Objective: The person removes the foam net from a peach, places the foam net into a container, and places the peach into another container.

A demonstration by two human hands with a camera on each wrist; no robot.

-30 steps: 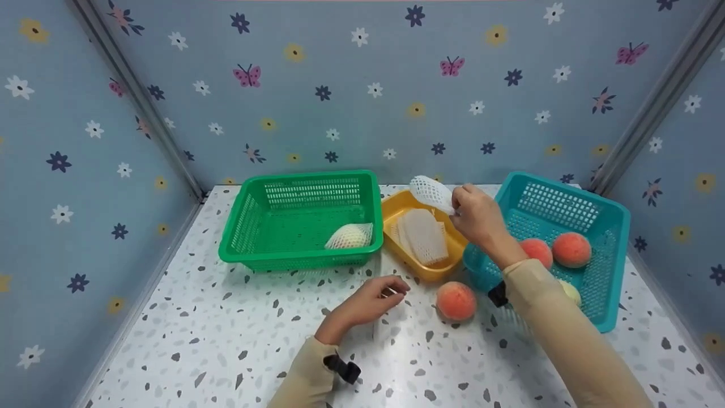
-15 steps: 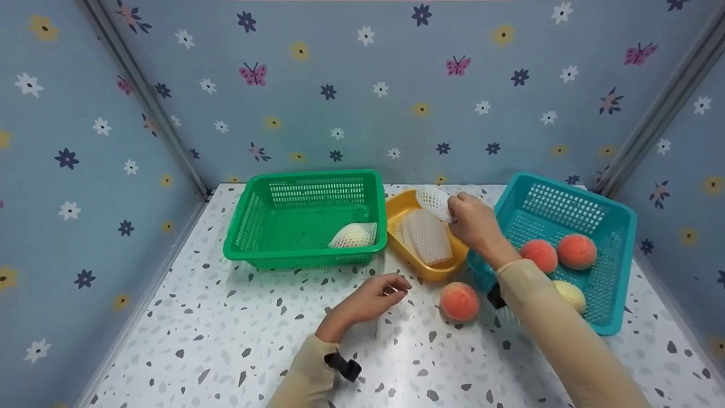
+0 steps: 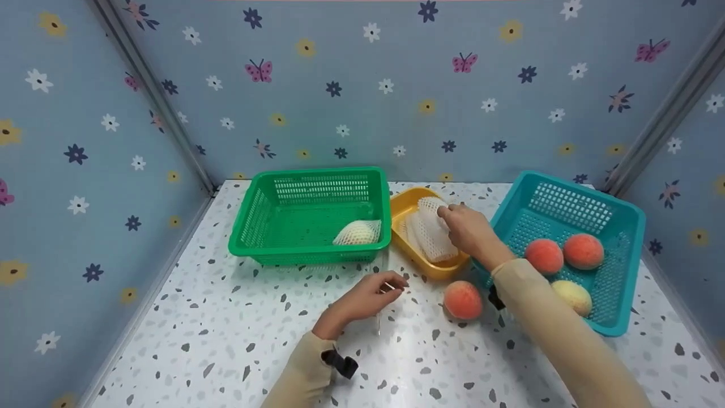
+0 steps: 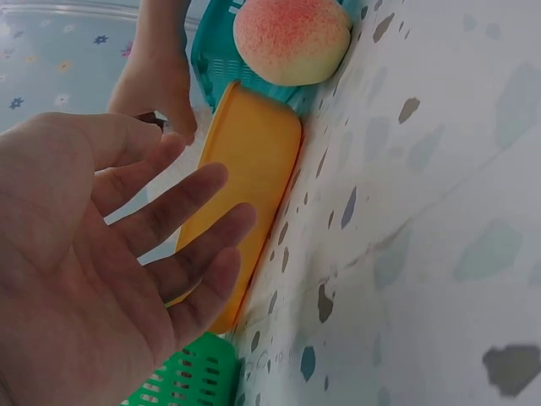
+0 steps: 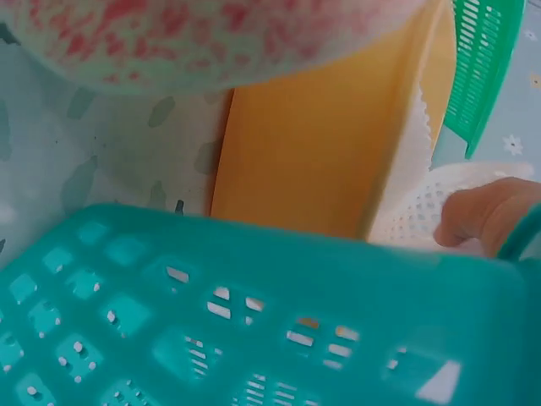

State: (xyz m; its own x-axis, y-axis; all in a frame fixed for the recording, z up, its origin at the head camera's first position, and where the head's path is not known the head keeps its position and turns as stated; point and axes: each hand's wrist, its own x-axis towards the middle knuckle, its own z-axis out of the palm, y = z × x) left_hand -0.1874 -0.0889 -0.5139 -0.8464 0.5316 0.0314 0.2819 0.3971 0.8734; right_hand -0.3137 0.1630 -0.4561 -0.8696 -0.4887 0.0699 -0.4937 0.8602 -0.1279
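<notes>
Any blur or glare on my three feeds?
Head: pale glare on the white speckled tabletop; white mesh foam sleeves blend together. Left wrist: tabletop soft at lower right. Right wrist: the round red-and-pale peach and teal perforated plastic basket, close to the lens, look blurred.

Bright, diffuse light is falling on the tabletop (image 3: pixel 413 362), apparently from overhead.
In the head view, glare is whitening the surface in front of the yellow tray (image 3: pixel 434 272), and soft shadow is lying under the green basket (image 3: pixel 311 257) left of that tray; in the right wrist view, a peach (image 5: pixel 211 38) overlapping the tray is blurring near the lens.
</notes>
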